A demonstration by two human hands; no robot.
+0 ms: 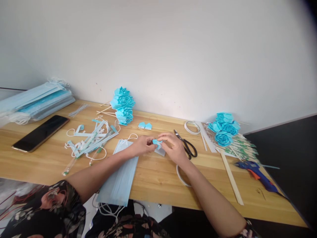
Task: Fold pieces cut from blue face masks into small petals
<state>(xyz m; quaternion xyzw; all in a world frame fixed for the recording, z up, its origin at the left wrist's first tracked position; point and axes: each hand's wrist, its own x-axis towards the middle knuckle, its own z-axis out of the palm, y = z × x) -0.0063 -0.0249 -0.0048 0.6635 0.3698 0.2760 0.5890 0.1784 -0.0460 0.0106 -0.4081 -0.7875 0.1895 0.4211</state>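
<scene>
Standing by the worktop (153, 188), noting hands first.

Both hands of the seated person meet over a small folded blue piece (157, 142), held a little above the wood. Left hand (143, 145): thumb and fingers pinched closed on the piece's left edge. Right hand (174, 148): thumb and index finger gripping its right side, the index reaching along the top edge.

Key relation: the piece lies between the 2 sets of fingertips, left fingers to its left, right fingers to its right. Neither hand is nearer; both touch it. Long axis seems to run sideways, hand to hand, but the fingers cover much of it; not certain. A pale flap (160, 151) shows just below it; cannot tell whether it is joined on.

Surroundings: black-handled scissors (184, 141) just beyond the right hand's knuckles. 2 blue petal pieces (145, 125) lie past the left hand, toward the wall. A pleated face mask (119, 185) lies under the left forearm, its near end overhanging the edge. Tape roll (193, 132) farther back, right of the petals. Bunches of blue paper-like flowers stand apart: 1 left bunch (123, 105), 1 right bunch (224, 129). Blue glue gun (260, 175) at far right, well apart from both hands.
</scene>
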